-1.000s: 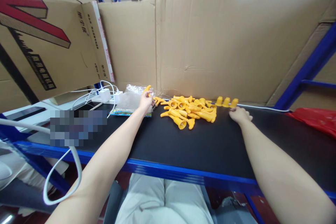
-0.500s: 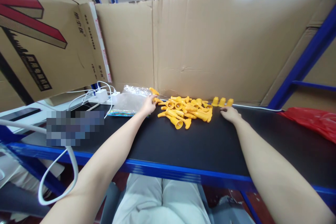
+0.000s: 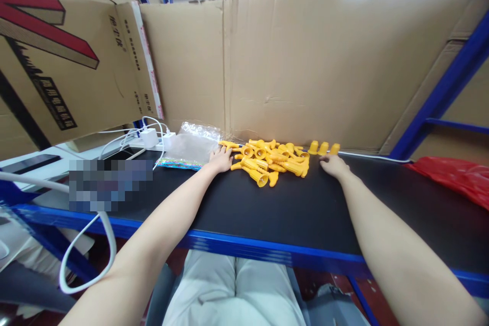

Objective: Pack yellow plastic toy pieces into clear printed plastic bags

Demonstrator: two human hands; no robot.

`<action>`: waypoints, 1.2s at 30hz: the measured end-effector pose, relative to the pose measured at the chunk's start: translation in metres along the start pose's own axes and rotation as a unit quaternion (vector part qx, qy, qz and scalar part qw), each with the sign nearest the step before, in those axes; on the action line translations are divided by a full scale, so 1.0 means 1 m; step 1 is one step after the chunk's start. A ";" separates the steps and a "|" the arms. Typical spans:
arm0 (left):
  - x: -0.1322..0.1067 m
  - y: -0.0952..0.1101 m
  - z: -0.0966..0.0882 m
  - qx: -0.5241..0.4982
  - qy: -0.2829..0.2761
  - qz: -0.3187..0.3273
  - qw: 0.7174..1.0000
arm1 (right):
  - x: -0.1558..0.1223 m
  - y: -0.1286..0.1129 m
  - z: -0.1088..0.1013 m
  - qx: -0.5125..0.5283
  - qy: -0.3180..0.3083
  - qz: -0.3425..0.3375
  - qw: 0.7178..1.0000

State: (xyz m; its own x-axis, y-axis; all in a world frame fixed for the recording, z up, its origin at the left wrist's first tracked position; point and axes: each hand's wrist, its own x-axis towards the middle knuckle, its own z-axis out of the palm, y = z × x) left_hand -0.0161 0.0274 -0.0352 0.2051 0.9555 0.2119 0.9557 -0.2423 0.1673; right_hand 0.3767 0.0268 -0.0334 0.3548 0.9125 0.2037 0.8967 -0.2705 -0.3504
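A pile of yellow plastic parts (image 3: 269, 159), trumpet-shaped with curved stems, lies on the black shelf top (image 3: 267, 209) near the cardboard back wall. My left hand (image 3: 220, 159) rests flat at the pile's left edge, fingers spread toward the parts, holding nothing. My right hand (image 3: 333, 165) lies on the shelf just right of the pile, knuckles up and fingers loosely curled, just in front of three small yellow caps (image 3: 323, 148) standing in a row. A clear plastic bag (image 3: 190, 146) lies left of my left hand.
Cardboard sheets (image 3: 305, 66) wall in the back and left. White chargers and cables (image 3: 148, 140) sit at the left, with a white cord (image 3: 100, 250) hanging off the blue shelf edge (image 3: 267, 249). A red bag (image 3: 454, 175) lies at the right. My lap shows below.
My left hand held one yellow part up beside the bag, then put it down by the pile and now rests flat. My right hand drew back slightly from the caps.
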 end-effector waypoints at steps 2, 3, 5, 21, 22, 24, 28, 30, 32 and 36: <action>0.000 0.000 0.000 0.004 0.008 -0.004 1.000 | -0.004 -0.004 -0.005 -0.002 0.015 0.005 1.000; 0.000 0.000 0.000 0.007 0.010 -0.009 1.000 | -0.007 -0.007 -0.009 -0.001 0.034 0.008 0.999; 0.000 0.000 0.000 0.014 0.012 -0.018 1.000 | -0.012 -0.017 -0.017 0.007 0.092 -0.004 0.996; -0.004 0.003 -0.009 0.007 0.045 -0.024 0.999 | -0.089 -0.165 -0.019 0.061 0.084 -0.477 0.873; -0.005 0.003 -0.011 0.002 0.056 -0.020 0.998 | -0.093 -0.167 -0.016 0.046 0.065 -0.489 0.869; -0.006 0.005 -0.014 -0.005 0.077 -0.007 0.997 | -0.097 -0.171 -0.011 0.013 0.034 -0.506 0.862; -0.007 0.007 -0.016 -0.017 0.093 0.046 0.995 | -0.100 -0.171 -0.005 -0.026 0.014 -0.512 0.859; -0.008 0.008 -0.017 -0.028 0.085 0.083 0.993 | -0.101 -0.171 -0.005 -0.028 0.018 -0.504 0.863; -0.008 0.008 -0.017 -0.039 0.081 0.102 0.991 | -0.101 -0.171 -0.006 -0.032 0.022 -0.496 0.867; -0.008 0.008 -0.017 -0.067 0.087 0.107 0.988 | -0.102 -0.171 -0.004 -0.048 0.029 -0.493 0.868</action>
State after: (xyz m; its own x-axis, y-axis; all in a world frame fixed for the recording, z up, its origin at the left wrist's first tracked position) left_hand -0.0137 0.0153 -0.0196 0.3490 0.8390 0.4174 0.8552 -0.4673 0.2242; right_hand 0.1880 -0.0208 0.0096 -0.5876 0.6990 0.4076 0.7891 0.6066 0.0973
